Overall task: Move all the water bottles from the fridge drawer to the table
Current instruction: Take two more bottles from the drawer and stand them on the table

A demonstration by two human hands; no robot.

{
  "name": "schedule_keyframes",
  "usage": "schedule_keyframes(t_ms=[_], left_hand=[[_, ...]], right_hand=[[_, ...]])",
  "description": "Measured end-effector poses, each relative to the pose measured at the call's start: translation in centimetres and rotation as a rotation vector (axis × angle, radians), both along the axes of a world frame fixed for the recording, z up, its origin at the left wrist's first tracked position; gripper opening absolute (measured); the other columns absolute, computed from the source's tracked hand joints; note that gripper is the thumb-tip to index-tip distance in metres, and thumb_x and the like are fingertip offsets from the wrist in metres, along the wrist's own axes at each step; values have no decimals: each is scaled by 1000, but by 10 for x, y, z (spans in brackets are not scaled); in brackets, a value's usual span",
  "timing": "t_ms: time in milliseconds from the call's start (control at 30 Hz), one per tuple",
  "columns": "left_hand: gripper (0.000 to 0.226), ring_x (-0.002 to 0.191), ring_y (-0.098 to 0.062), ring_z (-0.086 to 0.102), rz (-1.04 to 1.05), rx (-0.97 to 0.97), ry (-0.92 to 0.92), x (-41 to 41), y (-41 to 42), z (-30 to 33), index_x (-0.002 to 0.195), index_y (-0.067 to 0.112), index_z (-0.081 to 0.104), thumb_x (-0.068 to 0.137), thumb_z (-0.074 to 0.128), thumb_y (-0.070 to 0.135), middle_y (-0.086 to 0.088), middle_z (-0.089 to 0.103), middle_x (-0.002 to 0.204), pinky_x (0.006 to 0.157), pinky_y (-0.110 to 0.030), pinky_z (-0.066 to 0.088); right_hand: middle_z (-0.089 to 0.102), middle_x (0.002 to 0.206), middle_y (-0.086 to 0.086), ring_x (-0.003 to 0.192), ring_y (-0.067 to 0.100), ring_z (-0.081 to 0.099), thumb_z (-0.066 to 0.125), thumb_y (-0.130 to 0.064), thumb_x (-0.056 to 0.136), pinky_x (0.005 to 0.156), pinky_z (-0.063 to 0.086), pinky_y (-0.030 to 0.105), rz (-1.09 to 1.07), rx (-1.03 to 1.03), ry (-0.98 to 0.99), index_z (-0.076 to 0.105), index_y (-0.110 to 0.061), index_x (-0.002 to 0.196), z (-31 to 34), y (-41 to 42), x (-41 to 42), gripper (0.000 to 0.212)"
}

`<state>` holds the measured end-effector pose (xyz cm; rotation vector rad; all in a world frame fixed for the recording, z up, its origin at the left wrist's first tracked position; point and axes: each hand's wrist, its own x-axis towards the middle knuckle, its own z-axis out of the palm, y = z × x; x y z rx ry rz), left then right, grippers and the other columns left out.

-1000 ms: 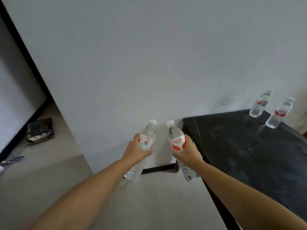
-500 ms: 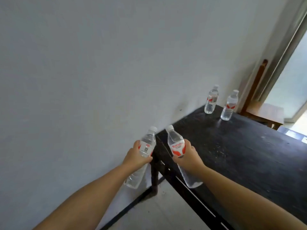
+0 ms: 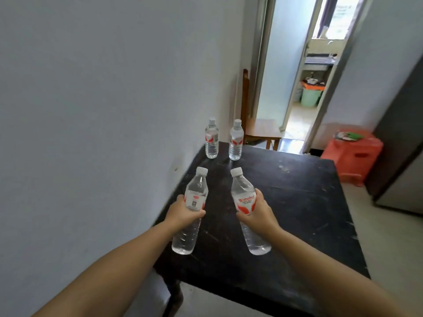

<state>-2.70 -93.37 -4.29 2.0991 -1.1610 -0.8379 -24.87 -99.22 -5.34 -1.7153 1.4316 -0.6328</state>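
left hand (image 3: 186,210) clenched round left bottle (image 3: 191,212); right hand (image 3: 257,213) round right bottle (image 3: 246,209); both near upright, bases apparently just above black table (image 3: 297,213); two standing bottles (image 3: 211,139) beyond.

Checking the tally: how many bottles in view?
4. Two stand at the table's far corner by the wall; one in the left hand, one in the right hand, both above the table.

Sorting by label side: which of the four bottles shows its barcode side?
The bottle in the left hand: white barcode panel faces the camera; the others show red designs.
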Motion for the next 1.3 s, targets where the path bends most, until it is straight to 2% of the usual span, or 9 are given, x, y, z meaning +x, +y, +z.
schedule_keyframes(t_ms=[67,133,400,533,700,833,1067,1200,1300], left_hand=[[62,103,-21,60,-71,15,11,-18,-28,-6,118,14,45,70,80,33,1,60,108,82,-29,45],[60,99,-19,60,-109,12,62,-35,-56,-13,117,16,42,72,79,29,4,58,102,80,-27,43],[57,91,-15,57,-261,-29,122,-89,-215,-26,114,21,43,71,80,22,2,60,102,80,-26,43],[65,96,-14,57,-307,-81,152,-112,-307,-34,125,21,45,70,80,21,1,62,110,81,-24,41],[65,101,-17,61,-256,-146,188,-133,-385,-47,123,22,46,67,81,22,5,62,105,85,-26,43],[68,101,-16,60,-232,-156,199,-142,-439,-64,125,22,42,70,80,25,1,62,112,87,-28,44],[74,103,-10,57,-203,-179,234,-144,-467,-97,132,28,38,71,80,26,5,59,118,87,-23,42],[74,102,-5,54,-269,-189,222,-145,-468,-106,133,27,37,73,80,21,10,54,117,74,-2,35],[78,104,-5,51,-273,-179,212,-149,-470,-104,136,27,34,74,79,21,10,50,117,75,-6,34]], right_hand=[[58,107,0,92,17,60,76,-24,76,75,49,29,-91,19,18,37,-19,124,-6,-15,-19,62],[58,102,0,89,17,60,75,-23,78,73,45,28,-164,34,21,38,-20,115,-11,-32,-37,53],[61,104,-1,92,19,60,77,-20,76,77,45,29,-321,22,7,36,-23,128,-22,-159,-92,67],[63,110,3,99,25,63,79,-26,75,84,50,35,-392,21,15,37,-22,131,-30,-245,-106,70],[62,117,6,102,25,61,80,-25,76,83,46,30,-391,-4,9,39,-20,132,-38,-329,-108,70],[59,120,6,107,25,59,79,-20,78,84,42,27,-424,-44,-60,37,-17,134,-52,-384,-104,70],[54,129,4,111,17,55,78,-17,78,90,42,25,-492,-84,-166,32,-19,140,-87,-415,-97,78],[50,135,7,116,16,51,78,-16,78,96,41,25,-531,-76,-193,28,-15,142,-97,-410,-99,81],[48,137,9,122,21,51,79,-17,78,99,41,27,-530,-53,-176,27,-13,142,-93,-407,-104,83]])
